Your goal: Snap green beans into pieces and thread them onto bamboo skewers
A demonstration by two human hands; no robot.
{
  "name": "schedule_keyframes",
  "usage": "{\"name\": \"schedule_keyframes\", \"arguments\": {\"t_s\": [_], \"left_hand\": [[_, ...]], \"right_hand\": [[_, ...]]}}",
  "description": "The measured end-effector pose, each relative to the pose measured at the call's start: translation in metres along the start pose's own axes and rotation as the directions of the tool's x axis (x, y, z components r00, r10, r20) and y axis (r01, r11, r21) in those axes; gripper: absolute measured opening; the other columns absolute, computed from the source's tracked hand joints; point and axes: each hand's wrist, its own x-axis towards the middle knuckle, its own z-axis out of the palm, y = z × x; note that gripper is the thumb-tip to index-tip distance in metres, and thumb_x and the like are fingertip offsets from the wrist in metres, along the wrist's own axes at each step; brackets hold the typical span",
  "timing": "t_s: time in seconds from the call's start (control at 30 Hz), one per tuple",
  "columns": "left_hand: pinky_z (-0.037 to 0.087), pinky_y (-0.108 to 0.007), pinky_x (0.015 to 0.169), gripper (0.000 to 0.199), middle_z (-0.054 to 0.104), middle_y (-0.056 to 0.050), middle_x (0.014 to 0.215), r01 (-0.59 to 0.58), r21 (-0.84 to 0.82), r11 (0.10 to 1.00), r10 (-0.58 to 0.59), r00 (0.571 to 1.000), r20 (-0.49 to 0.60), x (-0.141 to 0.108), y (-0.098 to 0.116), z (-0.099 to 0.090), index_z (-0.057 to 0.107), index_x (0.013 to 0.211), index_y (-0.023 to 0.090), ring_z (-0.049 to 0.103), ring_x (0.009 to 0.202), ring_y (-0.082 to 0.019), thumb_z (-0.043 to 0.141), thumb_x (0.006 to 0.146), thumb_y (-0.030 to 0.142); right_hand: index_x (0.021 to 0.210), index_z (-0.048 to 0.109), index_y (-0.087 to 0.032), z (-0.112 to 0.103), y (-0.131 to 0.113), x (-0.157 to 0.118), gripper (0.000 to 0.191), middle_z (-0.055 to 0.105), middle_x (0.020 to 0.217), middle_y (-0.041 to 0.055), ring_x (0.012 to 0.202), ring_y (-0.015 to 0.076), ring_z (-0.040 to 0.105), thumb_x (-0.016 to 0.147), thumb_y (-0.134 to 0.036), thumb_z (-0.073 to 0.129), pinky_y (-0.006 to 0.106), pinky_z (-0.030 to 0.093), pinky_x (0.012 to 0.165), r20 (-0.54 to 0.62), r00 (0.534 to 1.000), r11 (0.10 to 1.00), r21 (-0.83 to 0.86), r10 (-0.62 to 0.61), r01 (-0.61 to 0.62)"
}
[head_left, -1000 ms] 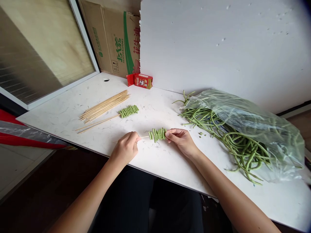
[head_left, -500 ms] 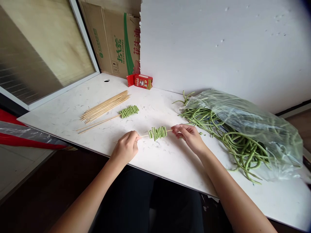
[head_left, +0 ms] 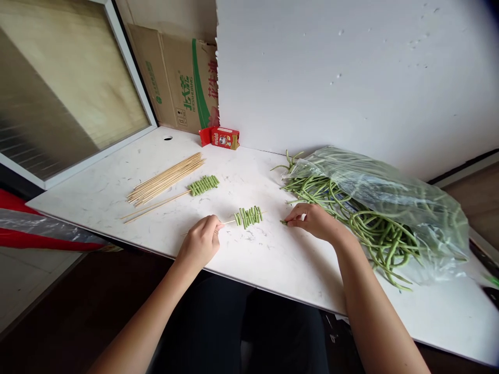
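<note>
Just below the frame's centre, I see bean pieces (head_left: 248,217) threaded on a skewer (head_left: 228,222), just right of the left hand (head_left: 200,241), its grip clamped on the stick; farther right, the right hand (head_left: 315,222) pinches a green bit (head_left: 284,222).

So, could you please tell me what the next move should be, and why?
Probably bring the green piece in the right hand to the skewer: its bare tip pokes past the threaded beans, and the left hand grips its other side.
</note>
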Motion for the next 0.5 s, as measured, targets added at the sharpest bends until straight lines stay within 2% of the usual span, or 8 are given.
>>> {"name": "schedule_keyframes", "arguments": {"t_s": [0.13, 0.27, 0.4, 0.5], "left_hand": [[0.055, -0.028, 0.072, 0.020, 0.070, -0.003, 0.085, -0.006, 0.015, 1.000, 0.006, 1.000, 0.001, -0.0002, 0.0001, -0.0001, 0.054, 0.092, 0.023, 0.070, 0.081, -0.018, 0.049, 0.098, 0.005], [0.054, -0.028, 0.071, 0.018, 0.070, -0.002, 0.083, -0.020, 0.031, 0.999, 0.021, 1.000, -0.019, -0.0008, -0.0003, 0.0002, 0.054, 0.092, 0.023, 0.070, 0.079, -0.018, 0.050, 0.100, 0.008], [0.054, -0.027, 0.072, 0.017, 0.069, -0.002, 0.084, -0.016, 0.021, 1.000, 0.016, 1.000, -0.008, -0.0014, -0.0007, 0.0012, 0.054, 0.092, 0.023, 0.070, 0.079, -0.018, 0.050, 0.101, 0.009], [0.053, -0.028, 0.071, 0.017, 0.069, -0.002, 0.085, -0.002, 0.010, 1.000, 0.002, 1.000, -0.009, -0.0011, -0.0005, 0.0018, 0.054, 0.092, 0.023, 0.069, 0.080, -0.019, 0.050, 0.100, 0.009]], "right_hand": [[0.085, 0.085, -0.029, 0.0011, -0.0040, -0.0021, 0.006, 0.078, 0.088, 0.0050, 0.079, 0.0238, 0.068, 0.080, -0.028, 0.082, 0.036, 0.051, 0.072, 0.006, 1.000, 1.000, 0.008, 0.028, -0.028], [0.087, 0.084, -0.028, -0.0015, -0.0054, -0.0032, 0.006, 0.079, 0.094, 0.0056, 0.085, 0.0249, 0.069, 0.084, -0.030, 0.079, 0.037, 0.052, 0.076, -0.002, 1.000, 1.000, 0.015, -0.007, 0.007], [0.093, 0.083, -0.026, -0.0044, -0.0086, -0.0013, 0.019, 0.081, 0.103, 0.0077, 0.081, 0.0232, 0.069, 0.090, -0.042, 0.074, 0.037, 0.052, 0.072, -0.144, 0.989, 0.999, 0.039, -0.017, 0.023], [0.096, 0.082, -0.022, -0.0055, -0.0088, 0.0017, 0.032, 0.080, 0.100, 0.0096, 0.077, 0.0219, 0.068, 0.088, -0.052, 0.076, 0.035, 0.052, 0.068, -0.287, 0.958, 0.990, 0.134, -0.001, 0.041]]}}
